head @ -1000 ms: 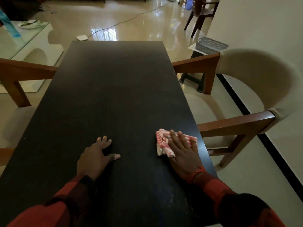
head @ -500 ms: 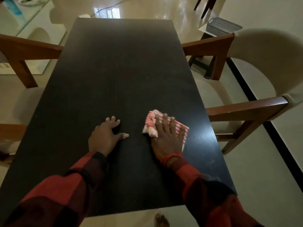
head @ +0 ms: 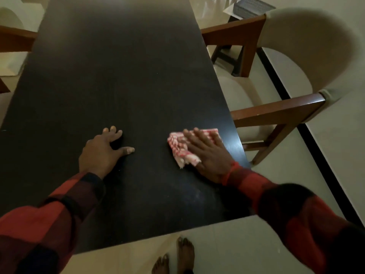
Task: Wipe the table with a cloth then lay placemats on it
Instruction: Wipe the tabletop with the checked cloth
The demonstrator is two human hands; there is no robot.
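Observation:
A long dark table (head: pixel 118 76) stretches away from me. A folded red-and-white checked cloth (head: pixel 180 147) lies on it near the right edge. My right hand (head: pixel 207 153) presses flat on the cloth with straight fingers. My left hand (head: pixel 102 151) rests on the bare tabletop to the left of the cloth, fingers spread and thumb out. Faint dusty smears show on the table just below my right hand. No placemats are in view.
A wooden armchair (head: pixel 280 111) with cream cushions stands close to the table's right side. Another chair's arm (head: pixel 15 39) shows at the left edge. A grey basket (head: pixel 252 6) sits on a low stand at the top right. Bare feet (head: pixel 177 256) stand on the tiled floor.
My right hand slid the cloth left toward the middle, then back right toward the table's edge. My head tilted further down, so the near table edge and feet came into view.

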